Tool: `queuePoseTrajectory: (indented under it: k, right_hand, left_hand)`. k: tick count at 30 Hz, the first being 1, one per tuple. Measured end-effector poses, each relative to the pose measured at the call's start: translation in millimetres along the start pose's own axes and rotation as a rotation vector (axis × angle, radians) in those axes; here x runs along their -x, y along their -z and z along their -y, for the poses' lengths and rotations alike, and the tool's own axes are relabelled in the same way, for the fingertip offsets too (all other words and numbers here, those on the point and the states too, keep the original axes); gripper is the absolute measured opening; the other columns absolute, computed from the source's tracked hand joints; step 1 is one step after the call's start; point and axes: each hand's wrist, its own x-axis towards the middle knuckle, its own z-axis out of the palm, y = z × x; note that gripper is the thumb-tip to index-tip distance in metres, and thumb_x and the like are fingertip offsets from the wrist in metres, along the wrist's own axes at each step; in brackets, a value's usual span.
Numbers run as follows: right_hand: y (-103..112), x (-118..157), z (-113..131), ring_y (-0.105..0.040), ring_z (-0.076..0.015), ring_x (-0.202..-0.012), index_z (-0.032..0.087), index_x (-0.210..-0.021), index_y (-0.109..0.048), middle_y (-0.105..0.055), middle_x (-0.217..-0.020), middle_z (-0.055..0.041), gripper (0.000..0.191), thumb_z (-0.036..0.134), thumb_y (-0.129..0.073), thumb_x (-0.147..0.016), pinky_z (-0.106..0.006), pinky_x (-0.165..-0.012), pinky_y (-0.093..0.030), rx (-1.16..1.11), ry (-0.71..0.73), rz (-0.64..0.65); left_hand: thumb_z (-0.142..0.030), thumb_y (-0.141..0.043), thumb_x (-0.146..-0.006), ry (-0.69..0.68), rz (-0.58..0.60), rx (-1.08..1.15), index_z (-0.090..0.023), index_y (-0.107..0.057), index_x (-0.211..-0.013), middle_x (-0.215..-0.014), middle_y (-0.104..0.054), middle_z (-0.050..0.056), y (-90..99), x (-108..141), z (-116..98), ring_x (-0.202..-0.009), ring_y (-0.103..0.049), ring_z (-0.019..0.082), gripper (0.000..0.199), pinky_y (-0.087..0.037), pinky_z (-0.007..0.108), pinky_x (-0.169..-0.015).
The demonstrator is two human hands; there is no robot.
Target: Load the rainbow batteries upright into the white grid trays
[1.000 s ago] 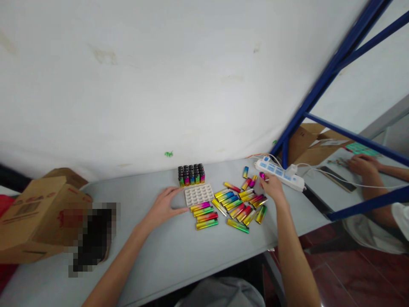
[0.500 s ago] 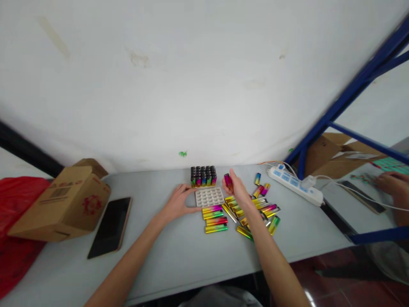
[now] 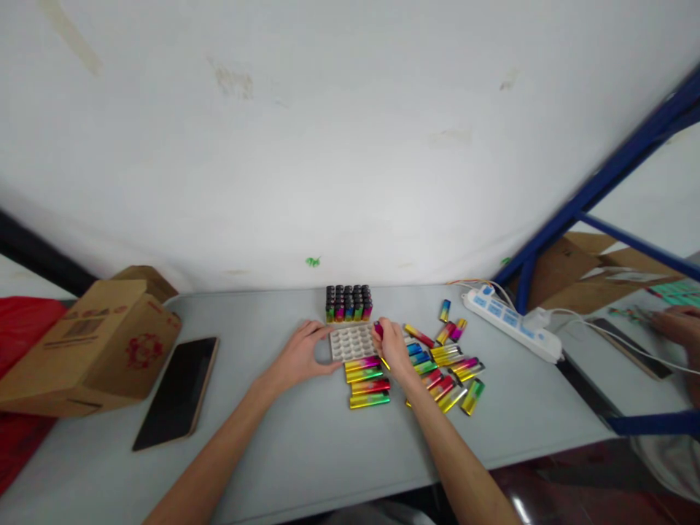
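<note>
A pale tray with rows of round pockets lies on the grey table. My left hand grips its left side between thumb and fingers. At the tray's right edge, my right hand is closed on a purple battery, mostly covered by the fingers. Behind the tray stands a block of upright batteries with black tops. Several colourful batteries lie side by side in front of the tray. More loose batteries are scattered to the right, partly behind my right forearm.
A cardboard box and a dark tablet are on the left. A white power strip with cables lies at the right, beside a blue metal frame. Beyond the frame is another person's hand.
My right hand has moved down and left with the purple battery, to the tray's right edge. My left hand still holds the tray. The view has shifted slightly.
</note>
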Motion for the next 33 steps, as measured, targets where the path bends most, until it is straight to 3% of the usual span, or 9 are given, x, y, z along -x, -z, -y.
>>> queuePoseTrajectory:
  k: [5,8,12,15,18,21,27,30,33]
  right_hand:
    - [-1,1,10,-0.037,-0.0170,-0.045,0.028,-0.065,-0.047,-0.036,-0.048,0.0052,0.054,0.069,-0.041,-0.100,-0.030,-0.045,-0.033,-0.218,-0.240,-0.094]
    - [0,1,13,-0.041,-0.0180,-0.048,0.028,-0.066,-0.049,-0.039,-0.049,0.0045,0.053,0.066,-0.040,-0.101,-0.030,-0.047,-0.036,-0.246,-0.272,-0.137]
    - [2,3,14,-0.043,-0.0179,-0.050,0.026,-0.072,-0.057,-0.042,-0.052,0.0045,0.057,0.074,-0.043,-0.101,-0.029,-0.049,-0.037,-0.218,-0.169,-0.115]
    - [4,5,17,-0.053,-0.0195,-0.059,0.023,-0.085,-0.067,-0.055,-0.061,0.0013,0.062,0.077,-0.041,-0.102,-0.030,-0.057,-0.045,-0.169,-0.050,-0.088]
    - [6,8,20,-0.066,-0.0222,-0.084,0.022,-0.105,-0.071,-0.071,-0.088,-0.0054,0.057,0.067,-0.037,-0.109,-0.033,-0.080,-0.055,-0.081,0.089,-0.053]
    - [8,10,19,-0.067,-0.0233,-0.102,0.022,-0.116,-0.070,-0.072,-0.110,-0.0089,0.045,0.060,-0.047,-0.109,-0.037,-0.097,-0.054,0.006,0.200,-0.014]
    - [6,5,28,-0.065,-0.0217,-0.090,0.021,-0.090,-0.070,-0.068,-0.092,-0.0050,0.039,0.057,-0.062,-0.104,-0.033,-0.087,-0.053,0.113,0.314,-0.034]
    - [-2,-3,35,-0.065,-0.0204,-0.078,0.020,-0.100,-0.072,-0.070,-0.083,-0.0032,0.037,0.055,-0.060,-0.106,-0.031,-0.079,-0.052,0.146,0.316,-0.030]
    - [-13,-9,32,-0.069,-0.0218,-0.080,0.019,-0.110,-0.071,-0.075,-0.088,-0.0057,0.035,0.051,-0.058,-0.109,-0.031,-0.080,-0.053,0.207,0.352,0.000]
  left_hand:
    - [-0.047,-0.089,-0.074,-0.005,0.004,-0.005,-0.025,-0.076,-0.125,-0.112,-0.072,0.007,0.8,3,-1,-0.112,-0.065,0.033,0.057,-0.054,0.045,-0.105]
    - [-0.047,-0.089,-0.075,-0.003,-0.002,-0.002,-0.025,-0.075,-0.128,-0.114,-0.072,0.008,1.9,3,-3,-0.112,-0.065,0.033,0.059,-0.054,0.045,-0.107]
    - [-0.046,-0.090,-0.072,0.008,-0.010,0.008,-0.025,-0.073,-0.130,-0.119,-0.070,0.008,2.2,4,-4,-0.116,-0.065,0.034,0.064,-0.053,0.046,-0.109]
    - [-0.048,-0.090,-0.072,0.012,-0.021,0.019,-0.025,-0.074,-0.128,-0.119,-0.069,0.008,1.3,4,-4,-0.116,-0.065,0.033,0.062,-0.054,0.045,-0.109]
    - [-0.049,-0.091,-0.073,0.004,-0.037,0.039,-0.024,-0.075,-0.125,-0.119,-0.069,0.008,0.0,5,-1,-0.115,-0.066,0.032,0.060,-0.054,0.045,-0.108]
    - [-0.053,-0.092,-0.073,0.003,-0.046,0.059,-0.023,-0.077,-0.123,-0.116,-0.069,0.008,-1.5,6,2,-0.113,-0.066,0.032,0.061,-0.055,0.045,-0.106]
    - [-0.055,-0.093,-0.074,-0.004,-0.041,0.069,-0.023,-0.078,-0.122,-0.115,-0.070,0.008,-4.8,6,7,-0.112,-0.066,0.031,0.059,-0.054,0.045,-0.105]
    - [-0.055,-0.094,-0.073,0.002,-0.036,0.060,-0.022,-0.077,-0.122,-0.114,-0.070,0.008,-6.0,7,7,-0.111,-0.065,0.031,0.062,-0.054,0.045,-0.103]
    - [-0.055,-0.095,-0.071,0.006,-0.042,0.042,-0.022,-0.077,-0.122,-0.112,-0.070,0.008,-7.1,7,8,-0.109,-0.065,0.031,0.063,-0.054,0.045,-0.101]
